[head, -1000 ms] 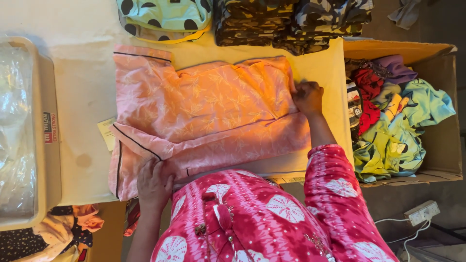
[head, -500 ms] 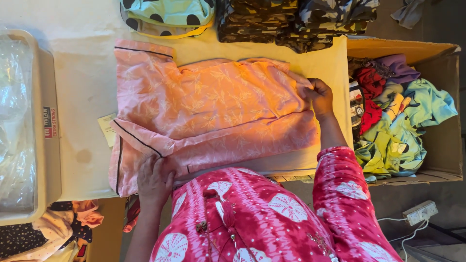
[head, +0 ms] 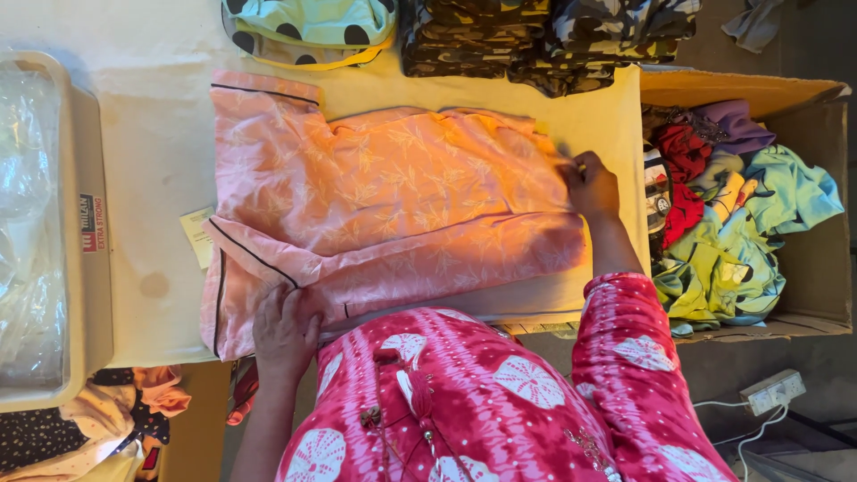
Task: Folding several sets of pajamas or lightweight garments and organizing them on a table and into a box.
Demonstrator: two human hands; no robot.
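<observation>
A pink garment with dark piping (head: 384, 205) lies spread on a cream table (head: 152, 134), partly folded along its near edge. My left hand (head: 286, 330) grips the garment's near left corner at the table's edge. My right hand (head: 591, 183) pinches the fabric at the garment's right end. My red patterned sleeve and dress fill the bottom of the view. A small yellow paper tag (head: 196, 236) lies beside the garment's left side.
A cardboard box (head: 803, 98) full of mixed coloured clothes stands to the right. Folded camouflage garments (head: 544, 40) and a green dotted garment (head: 308, 27) lie at the table's far side. A plastic-wrapped tray (head: 40, 223) sits left. A power strip (head: 772, 391) lies on the floor.
My right hand has slid a little rightward along the garment's end, pulling the fabric flatter. My left hand stays on the near corner.
</observation>
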